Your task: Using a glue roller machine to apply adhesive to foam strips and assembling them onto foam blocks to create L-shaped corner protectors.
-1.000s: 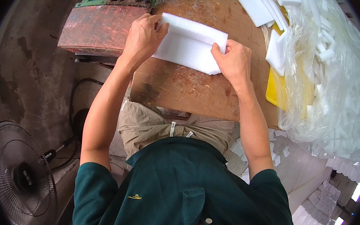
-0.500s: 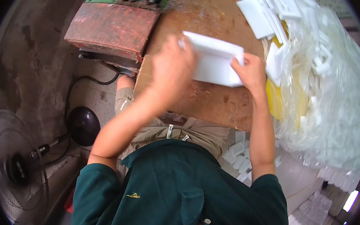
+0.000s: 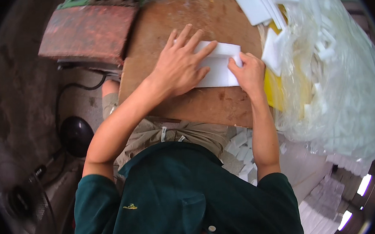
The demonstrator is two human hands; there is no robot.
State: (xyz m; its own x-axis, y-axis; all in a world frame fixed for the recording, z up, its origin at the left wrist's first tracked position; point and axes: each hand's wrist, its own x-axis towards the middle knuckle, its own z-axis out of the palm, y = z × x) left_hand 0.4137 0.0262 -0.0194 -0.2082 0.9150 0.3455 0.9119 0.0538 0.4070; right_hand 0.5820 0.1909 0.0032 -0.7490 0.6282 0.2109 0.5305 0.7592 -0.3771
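Note:
A white foam piece [image 3: 217, 72] with a raised back edge lies on the brown wooden tabletop [image 3: 195, 107] in front of me. My left hand [image 3: 179, 66] is open, its fingers spread across the left end of the foam and hiding that end. At the right end my right hand [image 3: 250, 73] grips the foam, the thumb pressed on its inner face and the fingers behind its edge.
To the right of the table bulges a clear plastic bag [image 3: 337, 99] full of white foam pieces, beside yellow material [image 3: 274, 90]. A worn red metal box [image 3: 89, 34] stands at the far left. Foam scraps [image 3: 244, 152] lie on the floor, and a fan [image 3: 18, 198] stands lower left.
My left hand has gone from curled and blurred to spread flat over the foam's left end. The foam, still in my right hand, now sits more level. The whole view has shifted slightly.

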